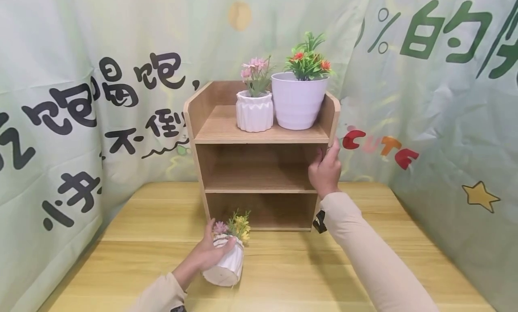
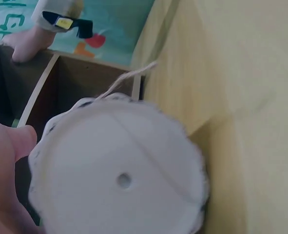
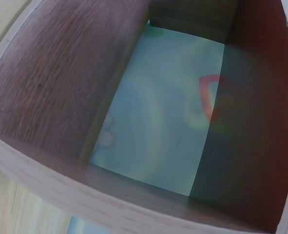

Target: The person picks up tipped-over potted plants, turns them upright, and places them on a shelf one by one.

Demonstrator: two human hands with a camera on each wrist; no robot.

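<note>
Left hand (image 1: 212,253) grips a tilted white pot (image 1: 226,268) of pink and yellow flowers (image 1: 236,226) – over the counter (image 1: 279,267), before the shelf (image 1: 261,172). Right hand (image 1: 327,169) grips the shelf's right side panel (image 1: 333,110). Top board (image 1: 214,127): small white flowerpot (image 1: 255,112) beside larger white flowerpot (image 1: 300,101) – printed curtain (image 1: 388,96) behind

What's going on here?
A person is handling a potted plant and a shelf. The left grip holds a white pot of pink and yellow flowers, tilted with its base showing, in front of the shelf. The right grip is on the shelf's right side. A ribbed pot and a bigger pot, both with flowers, stand on the top level.
</note>
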